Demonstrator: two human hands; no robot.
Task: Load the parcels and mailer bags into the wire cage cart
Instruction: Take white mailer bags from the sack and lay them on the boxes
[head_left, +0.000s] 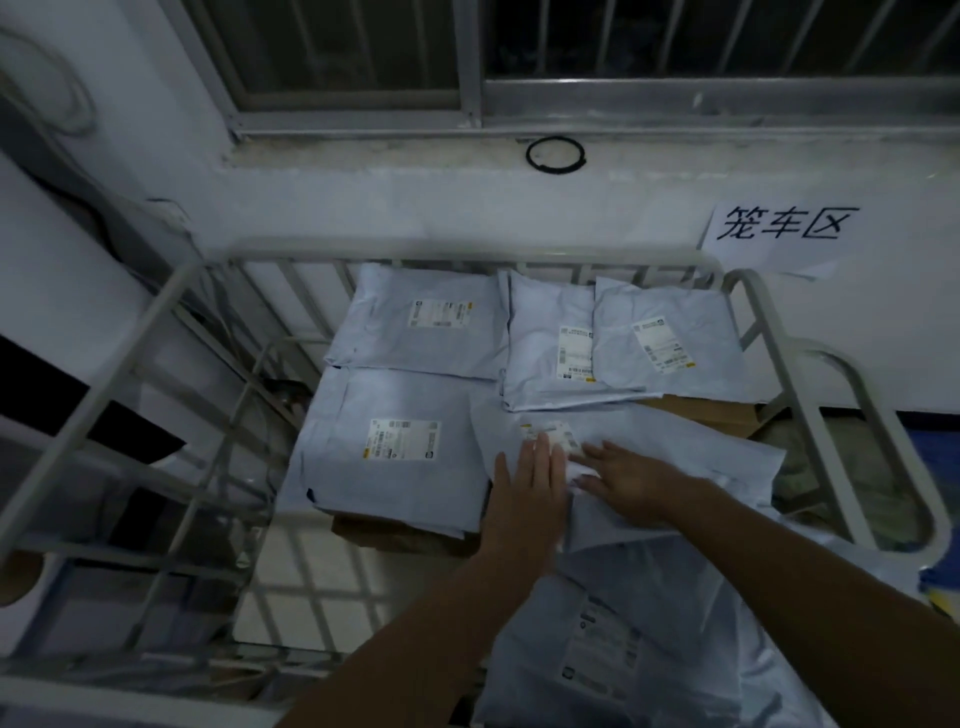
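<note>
Inside the white wire cage cart (457, 250) lie several pale mailer bags with shipping labels. One large bag (395, 441) fills the left front, another (421, 322) sits behind it, and two smaller ones (670, 338) overlap at the back right. My left hand (527, 493) and my right hand (631, 480) both press flat, fingers straight, on a front-right mailer bag (675, 447). Brown cardboard parcels (711, 413) show underneath the bags. Another labelled mailer bag (613, 649) lies below my forearms at the near edge.
A wall with a paper sign (779, 228) stands right behind the cart, with a barred window (571, 52) above and a black ring (555, 154) on the sill. The cart's left side rails (130, 374) and a curved right handle (893, 431) bound the load.
</note>
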